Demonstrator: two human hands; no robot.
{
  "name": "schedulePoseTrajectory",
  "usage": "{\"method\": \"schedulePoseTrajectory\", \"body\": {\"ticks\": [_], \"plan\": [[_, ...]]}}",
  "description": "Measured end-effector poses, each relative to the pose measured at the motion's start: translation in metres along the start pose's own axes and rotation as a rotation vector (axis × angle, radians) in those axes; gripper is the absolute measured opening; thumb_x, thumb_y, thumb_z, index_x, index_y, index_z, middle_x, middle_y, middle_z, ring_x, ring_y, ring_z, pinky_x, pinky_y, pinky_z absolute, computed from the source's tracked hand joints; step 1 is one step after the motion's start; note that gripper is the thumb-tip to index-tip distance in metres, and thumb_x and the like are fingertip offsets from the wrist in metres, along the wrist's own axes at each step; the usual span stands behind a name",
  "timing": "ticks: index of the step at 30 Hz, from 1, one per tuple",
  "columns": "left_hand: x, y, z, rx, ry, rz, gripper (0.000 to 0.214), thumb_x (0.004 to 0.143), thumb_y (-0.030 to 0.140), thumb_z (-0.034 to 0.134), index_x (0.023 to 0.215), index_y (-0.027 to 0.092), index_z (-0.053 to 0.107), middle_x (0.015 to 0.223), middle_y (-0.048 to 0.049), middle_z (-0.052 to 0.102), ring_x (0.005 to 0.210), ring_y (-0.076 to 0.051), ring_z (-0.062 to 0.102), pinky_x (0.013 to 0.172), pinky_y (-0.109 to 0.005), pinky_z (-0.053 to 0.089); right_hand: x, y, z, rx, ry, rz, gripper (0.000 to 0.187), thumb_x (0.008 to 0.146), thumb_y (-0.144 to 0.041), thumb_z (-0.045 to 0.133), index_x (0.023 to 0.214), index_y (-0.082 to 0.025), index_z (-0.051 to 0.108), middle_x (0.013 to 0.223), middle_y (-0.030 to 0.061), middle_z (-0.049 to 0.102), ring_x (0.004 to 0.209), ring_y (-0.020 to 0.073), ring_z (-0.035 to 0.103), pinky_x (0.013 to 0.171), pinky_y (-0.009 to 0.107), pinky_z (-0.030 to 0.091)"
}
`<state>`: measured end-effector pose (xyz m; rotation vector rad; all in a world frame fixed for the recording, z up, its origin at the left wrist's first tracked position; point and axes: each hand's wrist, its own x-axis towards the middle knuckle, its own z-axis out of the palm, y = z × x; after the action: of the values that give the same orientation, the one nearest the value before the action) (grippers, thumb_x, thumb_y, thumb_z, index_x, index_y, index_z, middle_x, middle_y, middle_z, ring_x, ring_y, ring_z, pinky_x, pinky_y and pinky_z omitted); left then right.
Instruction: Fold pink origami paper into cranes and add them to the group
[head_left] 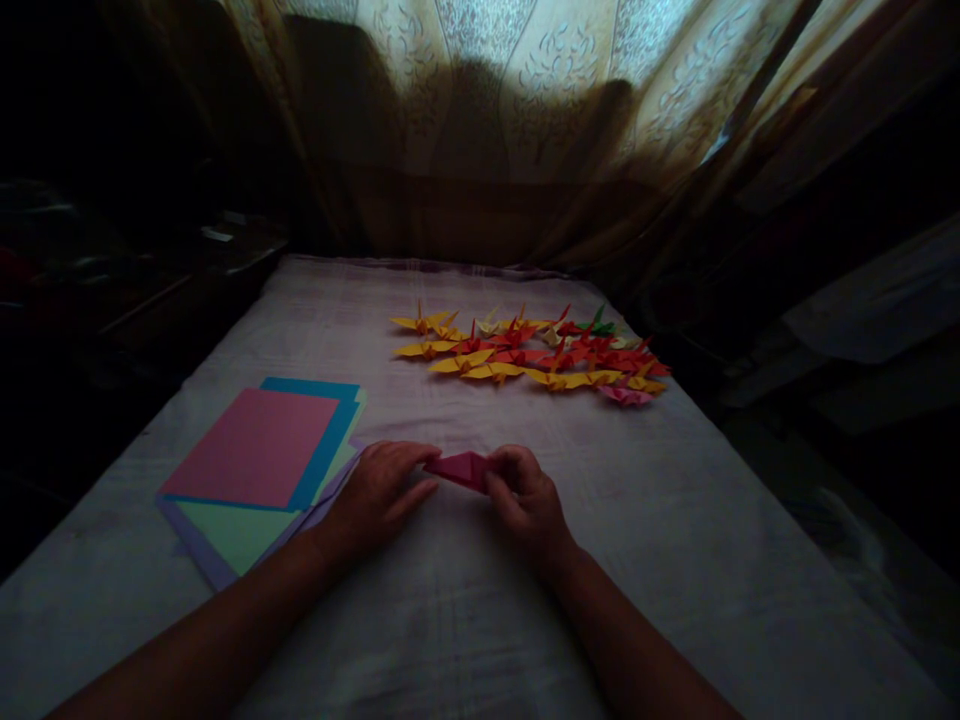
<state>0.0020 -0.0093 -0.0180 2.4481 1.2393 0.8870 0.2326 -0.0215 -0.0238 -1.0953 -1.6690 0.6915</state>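
Observation:
A small dark pink folded piece of origami paper [466, 470] is held just above the cloth, its pointed end toward the left. My right hand [529, 500] pinches its right end between thumb and bent fingers. At the pointed left end, the fingertips of my left hand [386, 490] touch or nearly touch the paper, with the thumb apart below. To the left lies a stack of square paper sheets, with a pink sheet [255, 445] on top, a blue sheet [322, 450] under it, then pale green [232, 530] and lilac ones. My left forearm partly covers the stack's near corner.
Several folded paper cranes [517, 355] in yellow, red, cream, green and pink stand in rows toward the back right. A pale checked cloth [450, 620] covers the table. Behind it hangs a patterned curtain [555, 100]. Both sides of the room are dark.

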Motion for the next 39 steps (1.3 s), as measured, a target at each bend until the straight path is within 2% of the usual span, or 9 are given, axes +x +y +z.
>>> {"method": "schedulePoseTrajectory", "body": {"ticks": [4, 10, 15, 20, 24, 30, 35, 39], "plan": [[0.001, 0.002, 0.0, -0.054, 0.001, -0.006, 0.031, 0.093, 0.035, 0.055, 0.122, 0.022, 0.057, 0.103, -0.0059, 0.07, 0.093, -0.021, 0.065, 0.088, -0.039, 0.049, 0.002, 0.001, 0.001, 0.021, -0.001, 0.073, 0.013, 0.087, -0.025, 0.051, 0.1, -0.023, 0.05, 0.078, -0.0001, 0.066, 0.059, 0.0132, 0.065, 0.053, 0.022, 0.052], [0.002, 0.008, 0.003, -0.138, -0.022, -0.052, 0.033, 0.088, 0.031, 0.06, 0.12, 0.023, 0.059, 0.098, -0.0042, 0.069, 0.091, -0.02, 0.064, 0.085, -0.036, 0.049, 0.002, -0.002, 0.001, -0.073, -0.015, 0.133, 0.016, 0.086, -0.027, 0.051, 0.101, -0.022, 0.051, 0.076, -0.001, 0.067, 0.051, 0.0112, 0.061, 0.046, 0.02, 0.045], [0.004, 0.013, 0.004, -0.238, -0.042, -0.13, 0.034, 0.087, 0.031, 0.06, 0.12, 0.022, 0.06, 0.094, -0.0028, 0.068, 0.084, -0.018, 0.064, 0.082, -0.033, 0.051, 0.001, -0.006, 0.002, -0.177, -0.061, 0.07, 0.012, 0.085, -0.025, 0.051, 0.096, -0.022, 0.054, 0.068, -0.0027, 0.065, 0.054, 0.0117, 0.061, 0.051, 0.02, 0.046], [0.005, 0.015, 0.006, -0.228, -0.059, -0.141, 0.041, 0.083, 0.031, 0.066, 0.122, 0.023, 0.059, 0.108, -0.0052, 0.068, 0.099, -0.022, 0.063, 0.089, -0.037, 0.049, 0.002, -0.011, 0.002, -0.201, -0.072, 0.031, 0.01, 0.085, -0.025, 0.052, 0.093, -0.021, 0.054, 0.065, -0.0034, 0.063, 0.05, 0.0104, 0.057, 0.05, 0.019, 0.043], [0.004, 0.018, 0.006, -0.255, -0.061, -0.173, 0.045, 0.081, 0.026, 0.067, 0.124, 0.024, 0.057, 0.107, -0.0049, 0.065, 0.097, -0.021, 0.063, 0.086, -0.036, 0.051, 0.001, -0.01, 0.004, -0.213, -0.079, 0.011, 0.01, 0.085, -0.025, 0.051, 0.093, -0.021, 0.054, 0.065, -0.0036, 0.062, 0.05, 0.01, 0.055, 0.05, 0.019, 0.042], [0.004, 0.018, 0.007, -0.27, 0.016, -0.147, 0.043, 0.081, 0.022, 0.064, 0.123, 0.023, 0.057, 0.104, -0.0046, 0.064, 0.093, -0.019, 0.062, 0.082, -0.033, 0.052, -0.002, -0.008, 0.006, -0.212, -0.114, 0.002, 0.01, 0.085, -0.024, 0.052, 0.094, -0.021, 0.055, 0.065, -0.004, 0.061, 0.051, 0.0099, 0.055, 0.051, 0.018, 0.041], [0.004, 0.016, 0.006, -0.242, 0.081, -0.097, 0.041, 0.085, 0.026, 0.063, 0.125, 0.023, 0.055, 0.111, -0.007, 0.064, 0.099, -0.021, 0.061, 0.086, -0.035, 0.052, -0.001, -0.009, 0.005, -0.224, -0.111, 0.013, 0.01, 0.085, -0.024, 0.052, 0.094, -0.021, 0.056, 0.065, -0.0037, 0.062, 0.052, 0.0102, 0.056, 0.052, 0.018, 0.041], [0.005, 0.016, 0.004, -0.251, 0.11, -0.078, 0.036, 0.087, 0.03, 0.061, 0.122, 0.022, 0.057, 0.109, -0.0072, 0.065, 0.094, -0.02, 0.063, 0.083, -0.034, 0.053, -0.001, -0.008, 0.004, -0.236, -0.119, 0.016, 0.009, 0.085, -0.024, 0.053, 0.093, -0.021, 0.056, 0.067, -0.0032, 0.062, 0.053, 0.0102, 0.057, 0.053, 0.018, 0.042]]}}
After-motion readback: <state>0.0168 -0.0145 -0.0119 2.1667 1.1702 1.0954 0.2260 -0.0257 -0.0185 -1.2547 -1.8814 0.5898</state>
